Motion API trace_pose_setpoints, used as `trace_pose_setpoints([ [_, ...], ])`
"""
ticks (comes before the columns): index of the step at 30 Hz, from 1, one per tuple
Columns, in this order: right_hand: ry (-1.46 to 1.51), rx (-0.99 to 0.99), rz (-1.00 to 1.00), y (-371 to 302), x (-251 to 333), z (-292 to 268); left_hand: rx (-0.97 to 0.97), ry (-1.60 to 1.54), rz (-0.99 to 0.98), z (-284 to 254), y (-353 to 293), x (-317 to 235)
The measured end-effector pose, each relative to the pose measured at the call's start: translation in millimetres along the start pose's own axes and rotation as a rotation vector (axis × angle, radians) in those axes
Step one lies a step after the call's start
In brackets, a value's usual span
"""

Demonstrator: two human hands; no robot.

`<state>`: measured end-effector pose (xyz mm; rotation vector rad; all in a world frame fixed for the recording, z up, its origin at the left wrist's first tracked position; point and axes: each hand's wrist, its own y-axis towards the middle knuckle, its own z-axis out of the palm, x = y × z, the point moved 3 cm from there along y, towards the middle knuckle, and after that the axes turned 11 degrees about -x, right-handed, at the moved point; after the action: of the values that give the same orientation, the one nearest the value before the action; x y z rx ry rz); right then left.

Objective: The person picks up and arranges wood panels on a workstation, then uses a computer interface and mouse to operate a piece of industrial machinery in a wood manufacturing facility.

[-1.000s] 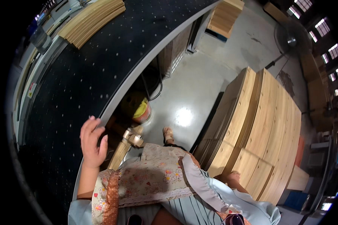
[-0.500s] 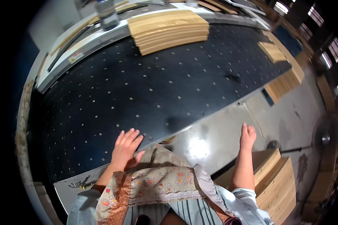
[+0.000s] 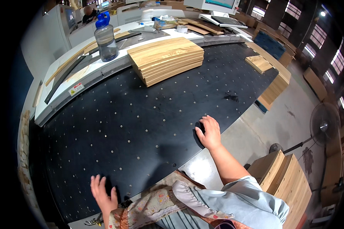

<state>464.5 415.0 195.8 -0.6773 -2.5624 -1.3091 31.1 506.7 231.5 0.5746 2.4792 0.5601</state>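
My left hand (image 3: 101, 192) is spread over the near left part of the dark table (image 3: 103, 152), which is dotted with small round studs. Its fingers are apart and hold nothing. My right hand (image 3: 208, 131) rests at the table's near right edge, fingers loosely stretched, with nothing in it. Farther off, against the white back ledge, lies a stack of wood-grain boards (image 3: 168, 61). A smaller wood board (image 3: 259, 63) sits at the far right corner of the table.
On the back ledge (image 3: 80, 88) stand a water bottle (image 3: 106, 44) with a blue cap and a keyboard (image 3: 228, 21). More boards (image 3: 290, 187) are stacked at my lower right, near a standing fan (image 3: 324, 125). Another person (image 3: 90, 16) is far back left.
My right hand has come from beside the table onto its edge and opened out. My left hand appears lower and farther left. The view has tilted up, showing more of the background.
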Motion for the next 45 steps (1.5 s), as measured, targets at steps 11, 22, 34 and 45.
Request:
trace_pose_setpoints([
  [11,0.091,0.005,-0.008,-4,7,1,-0.094,0.34,-0.121,-2,-21,56],
  [22,0.208,0.019,-0.147,-3,5,-9,-0.077,0.85,-1.16,-62,-48,193],
  [34,0.19,0.09,-0.166,-2,8,-8,-0.117,0.793,-1.181,-67,-47,203],
  [45,0.2,0.115,-0.201,3,14,-5,-0.155,0.761,-1.198,-67,-49,201],
])
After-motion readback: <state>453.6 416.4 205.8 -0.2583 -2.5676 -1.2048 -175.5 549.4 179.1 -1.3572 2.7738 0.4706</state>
